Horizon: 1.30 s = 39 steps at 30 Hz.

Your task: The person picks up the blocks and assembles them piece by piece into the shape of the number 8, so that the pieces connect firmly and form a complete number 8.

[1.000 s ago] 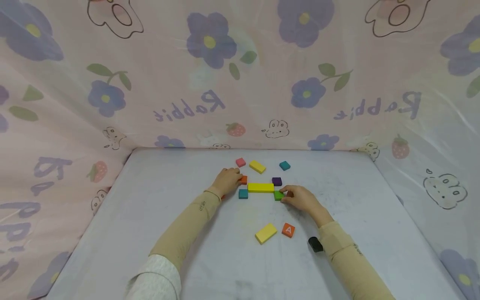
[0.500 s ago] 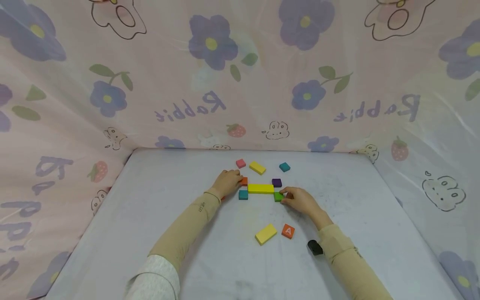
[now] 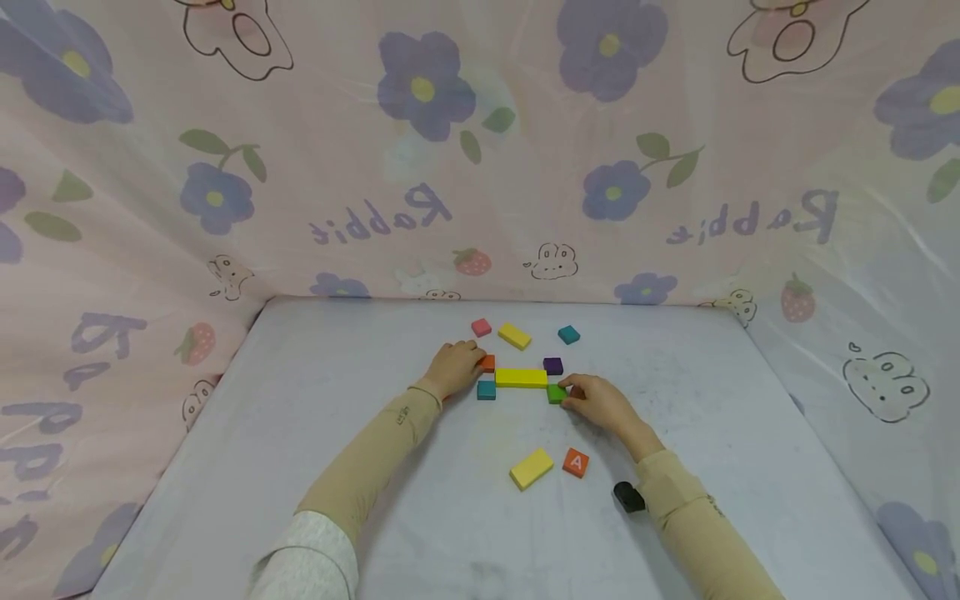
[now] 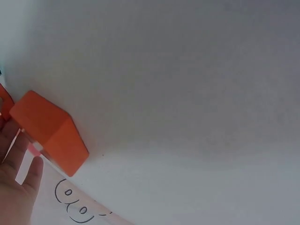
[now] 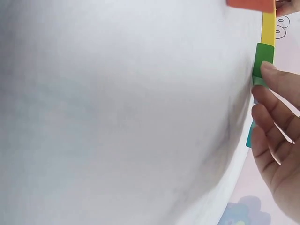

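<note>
In the head view a long yellow block [image 3: 521, 378] lies crosswise on the table, with small blocks at both ends. My left hand [image 3: 453, 368] pinches an orange block [image 3: 489, 363] near its left end; fingers partly cover it. A teal block [image 3: 487, 390] sits just nearer. At the right end, my right hand [image 3: 602, 402] pinches a green block [image 3: 556, 393] between thumb and forefinger, as the right wrist view also shows. A purple block [image 3: 553, 366] lies beyond it. Another orange block [image 4: 51, 131] looms beside the left hand in the left wrist view, mostly hidden by the wrist from the head.
Farther back lie a pink block [image 3: 482, 327], a yellow block [image 3: 514, 336] and a teal block [image 3: 569, 334]. Nearer are a yellow block [image 3: 532, 469], an orange block with a letter A [image 3: 576, 462] and a black object [image 3: 628, 497] by the right sleeve. Patterned curtains surround the table.
</note>
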Available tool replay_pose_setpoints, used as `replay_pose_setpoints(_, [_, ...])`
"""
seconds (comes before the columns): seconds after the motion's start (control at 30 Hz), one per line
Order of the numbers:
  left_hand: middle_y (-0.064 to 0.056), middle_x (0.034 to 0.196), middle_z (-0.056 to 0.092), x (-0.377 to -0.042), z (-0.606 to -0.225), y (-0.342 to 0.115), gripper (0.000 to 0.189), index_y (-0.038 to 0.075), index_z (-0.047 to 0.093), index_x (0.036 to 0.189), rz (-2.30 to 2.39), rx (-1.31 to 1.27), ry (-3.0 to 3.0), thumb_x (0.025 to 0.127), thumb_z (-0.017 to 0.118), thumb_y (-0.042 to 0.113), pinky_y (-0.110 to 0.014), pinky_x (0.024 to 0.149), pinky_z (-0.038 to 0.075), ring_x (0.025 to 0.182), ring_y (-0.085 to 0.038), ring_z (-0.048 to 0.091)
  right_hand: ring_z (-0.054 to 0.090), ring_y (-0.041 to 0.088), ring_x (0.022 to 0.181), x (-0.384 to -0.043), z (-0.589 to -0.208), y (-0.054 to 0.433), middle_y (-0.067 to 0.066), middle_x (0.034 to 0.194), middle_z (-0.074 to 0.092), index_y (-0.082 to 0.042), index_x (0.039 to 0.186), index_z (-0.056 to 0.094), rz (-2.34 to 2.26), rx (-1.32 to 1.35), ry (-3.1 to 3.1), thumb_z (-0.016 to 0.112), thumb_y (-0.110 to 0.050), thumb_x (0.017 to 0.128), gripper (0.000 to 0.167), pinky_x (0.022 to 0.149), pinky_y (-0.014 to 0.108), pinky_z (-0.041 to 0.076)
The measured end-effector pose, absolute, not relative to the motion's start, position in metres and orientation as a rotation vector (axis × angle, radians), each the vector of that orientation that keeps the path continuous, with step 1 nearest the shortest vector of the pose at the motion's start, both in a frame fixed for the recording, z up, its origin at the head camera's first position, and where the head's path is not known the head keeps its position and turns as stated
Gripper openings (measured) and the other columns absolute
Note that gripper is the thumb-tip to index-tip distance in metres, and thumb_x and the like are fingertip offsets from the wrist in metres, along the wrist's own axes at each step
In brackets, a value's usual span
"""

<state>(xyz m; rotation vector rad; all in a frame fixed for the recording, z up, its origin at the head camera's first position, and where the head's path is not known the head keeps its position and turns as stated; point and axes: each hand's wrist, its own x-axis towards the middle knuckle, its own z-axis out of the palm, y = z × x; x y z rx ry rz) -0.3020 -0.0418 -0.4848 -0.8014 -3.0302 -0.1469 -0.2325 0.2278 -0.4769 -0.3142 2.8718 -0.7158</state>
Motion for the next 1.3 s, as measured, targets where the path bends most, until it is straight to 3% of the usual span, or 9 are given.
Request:
replay_pose_setpoints(0.47, [-0.004, 0.110, 0.065, -0.299, -0.482, -0.041, 0.030, 0.012, 0.063, 0.118, -0.266, -0.806, -3.039, 0.094, 0.055, 0.027, -0.037, 0.089, 0.050, 0.095, -0.020, 0.061, 0.051, 0.014, 0.073, -0.222, -0.474, 0.225, 0.003, 0.091, 0.062, -0.012, 0.126, 0.056, -0.725, -0.325, 2.886, 0.065, -0.021, 0.087, 0.040, 0.063, 0.025, 0.045])
replay_pose_setpoints(0.9, [-0.004, 0.111, 0.065, -0.297, -0.482, -0.042, 0.030, 0.013, 0.063, 0.118, -0.315, -0.777, -3.043, 0.094, 0.055, 0.028, -0.036, 0.088, 0.051, 0.096, -0.020, 0.061, 0.050, 0.011, 0.073, -0.192, -0.457, 0.238, -0.003, 0.081, 0.060, -0.012, 0.096, 0.065, -0.744, -0.458, 2.784, 0.070, -0.025, 0.082, 0.019, 0.064, 0.023, 0.044])
replay_pose_setpoints(1.3, [-0.004, 0.102, 0.066, -0.296, -0.480, -0.042, 0.029, 0.011, 0.064, 0.116, -0.382, -0.760, -3.040, 0.093, 0.056, 0.027, -0.034, 0.083, 0.051, 0.085, -0.018, 0.058, 0.050, 0.009, 0.083, -0.177, -0.457, 0.250, -0.003, 0.096, 0.063, -0.017, 0.107, 0.066, -0.823, -0.665, 2.543, 0.072, -0.023, 0.080, 0.028, 0.068, 0.021, 0.044])
